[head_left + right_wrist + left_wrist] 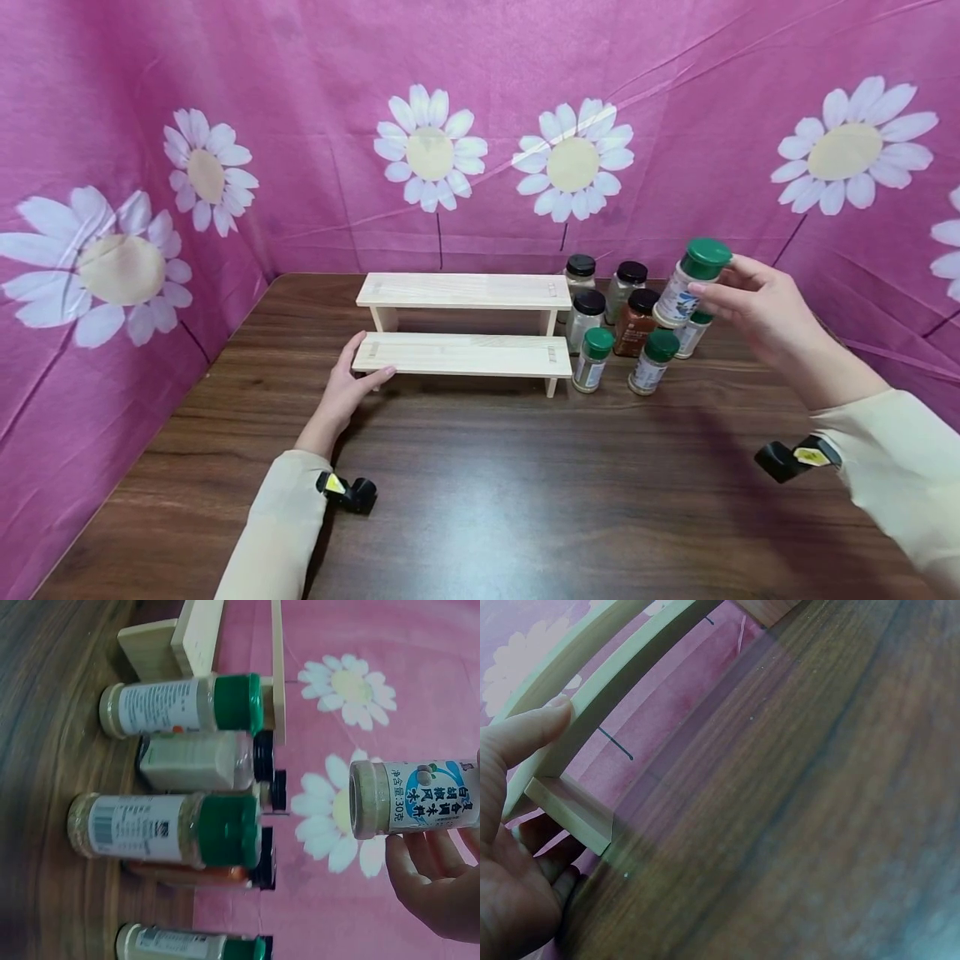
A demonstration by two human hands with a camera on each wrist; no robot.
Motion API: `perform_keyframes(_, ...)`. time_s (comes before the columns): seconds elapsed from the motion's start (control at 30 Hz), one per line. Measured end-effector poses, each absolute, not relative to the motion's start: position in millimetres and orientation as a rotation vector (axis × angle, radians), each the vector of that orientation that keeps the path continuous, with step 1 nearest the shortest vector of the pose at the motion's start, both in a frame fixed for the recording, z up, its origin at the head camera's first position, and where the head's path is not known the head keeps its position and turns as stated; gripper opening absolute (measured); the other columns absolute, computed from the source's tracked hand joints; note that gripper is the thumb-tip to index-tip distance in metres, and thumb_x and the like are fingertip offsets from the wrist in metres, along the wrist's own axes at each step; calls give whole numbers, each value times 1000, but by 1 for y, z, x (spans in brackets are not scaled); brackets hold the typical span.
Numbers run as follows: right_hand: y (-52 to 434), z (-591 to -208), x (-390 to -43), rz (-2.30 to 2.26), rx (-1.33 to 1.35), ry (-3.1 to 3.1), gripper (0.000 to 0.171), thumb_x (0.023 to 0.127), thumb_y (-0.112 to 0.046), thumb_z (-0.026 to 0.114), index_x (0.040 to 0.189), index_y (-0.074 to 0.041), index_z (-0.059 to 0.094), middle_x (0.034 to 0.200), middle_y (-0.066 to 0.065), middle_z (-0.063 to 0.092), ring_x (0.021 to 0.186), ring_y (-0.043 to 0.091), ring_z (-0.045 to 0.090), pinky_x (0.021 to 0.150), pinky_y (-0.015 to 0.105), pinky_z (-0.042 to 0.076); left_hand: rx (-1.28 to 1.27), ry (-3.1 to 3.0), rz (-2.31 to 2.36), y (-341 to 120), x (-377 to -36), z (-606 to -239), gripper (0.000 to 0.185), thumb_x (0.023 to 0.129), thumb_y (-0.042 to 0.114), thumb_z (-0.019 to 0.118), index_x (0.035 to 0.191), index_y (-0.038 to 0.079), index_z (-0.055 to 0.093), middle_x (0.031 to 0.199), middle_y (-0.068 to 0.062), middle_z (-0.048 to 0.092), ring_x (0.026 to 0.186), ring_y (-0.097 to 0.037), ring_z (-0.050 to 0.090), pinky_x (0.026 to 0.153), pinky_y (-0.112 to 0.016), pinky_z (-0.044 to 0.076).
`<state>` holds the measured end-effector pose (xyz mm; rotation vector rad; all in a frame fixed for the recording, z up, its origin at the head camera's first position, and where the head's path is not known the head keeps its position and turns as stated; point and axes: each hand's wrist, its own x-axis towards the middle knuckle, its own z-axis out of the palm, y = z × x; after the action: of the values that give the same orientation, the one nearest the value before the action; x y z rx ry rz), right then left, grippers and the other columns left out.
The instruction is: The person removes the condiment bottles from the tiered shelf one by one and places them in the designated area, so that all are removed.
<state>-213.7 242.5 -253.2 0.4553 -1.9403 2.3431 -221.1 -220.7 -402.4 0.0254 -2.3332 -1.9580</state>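
Note:
A two-tier wooden rack [461, 354] of pale wood stands on the table. At the left end of its lower step, my left hand [343, 396] grips the board. The left wrist view shows the thumb [536, 731] on the board's edge and the other fingers around the rack's end, partly hidden. My right hand [768, 312] holds a spice jar [677, 293] with a green lid, raised above the other jars and slightly tilted. In the right wrist view, the held jar [424, 796] shows a white and blue label and pale contents.
Right of the rack stand several jars: green-lidded ones [591, 371] in front, black-lidded ones [585, 321] behind, and a red-brown one [634, 329] among them. The nearest green-lidded jar is close to the rack's right end. A pink flowered cloth [495, 50] hangs behind the table [480, 483].

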Motion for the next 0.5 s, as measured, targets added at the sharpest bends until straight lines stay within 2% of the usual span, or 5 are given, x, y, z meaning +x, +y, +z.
perform_keyframes(0.5,288,-285,-212,2475,351,-1776,38,79,16,48,105,-8,62,89,5,62,85,12,56,69,23,45,15,-2333,-1967,-221,-221,-404,79,74,12,68,137,14,20,132,-15,27,114,-23,29,94,-36,19)
